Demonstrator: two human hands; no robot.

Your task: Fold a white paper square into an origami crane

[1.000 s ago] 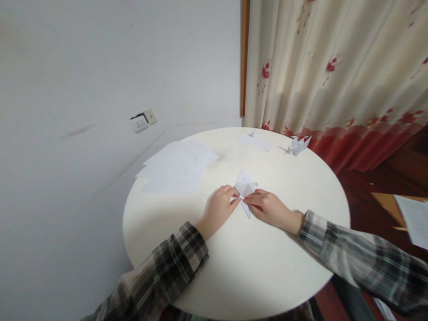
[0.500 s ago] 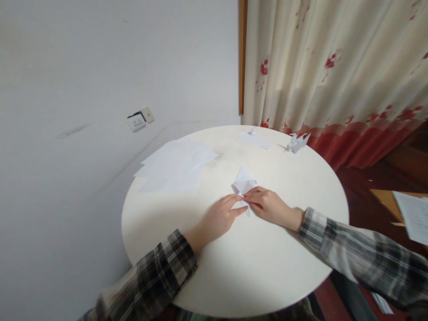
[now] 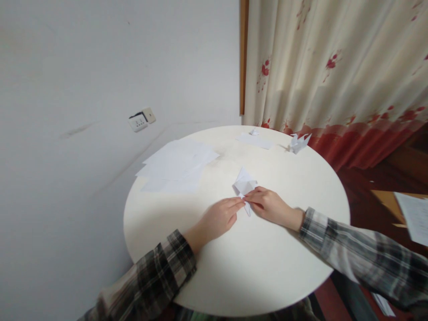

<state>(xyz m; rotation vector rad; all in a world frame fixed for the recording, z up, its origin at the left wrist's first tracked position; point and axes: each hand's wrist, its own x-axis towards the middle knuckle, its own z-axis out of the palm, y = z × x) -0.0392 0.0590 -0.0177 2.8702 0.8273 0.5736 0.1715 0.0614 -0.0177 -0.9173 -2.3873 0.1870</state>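
1. Your piece of white folded paper, pointed at both ends (image 3: 245, 185), lies about mid-table on the round, cream-white table (image 3: 267, 263). Its long axis runs away from you, slightly aslant: one tip points to the far side, the narrower tip towards you and a little right. Broader flaps spread across its middle.
2. Your left hand (image 3: 219, 218) reaches in from the left, fingers together, tips touching the paper near its narrow end.
3. Your right hand (image 3: 269, 206) has its fingers and thumb drawn in at the paper's right side. You cannot tell whether either hand pinches the paper or only presses it down.
4. The table also bears a spread of loose white paper sheets (image 3: 174, 165) at far left, a white paper crane (image 3: 298, 143) at far right, and a small white folded paper figure (image 3: 254, 132) at the back edge of a flat white sheet (image 3: 256, 141).
5. Your fingertips hide the paper's narrow waist, and its fine creases are hard to make out. The printed white page (image 3: 414, 218) at right is cut off, its text unreadable.
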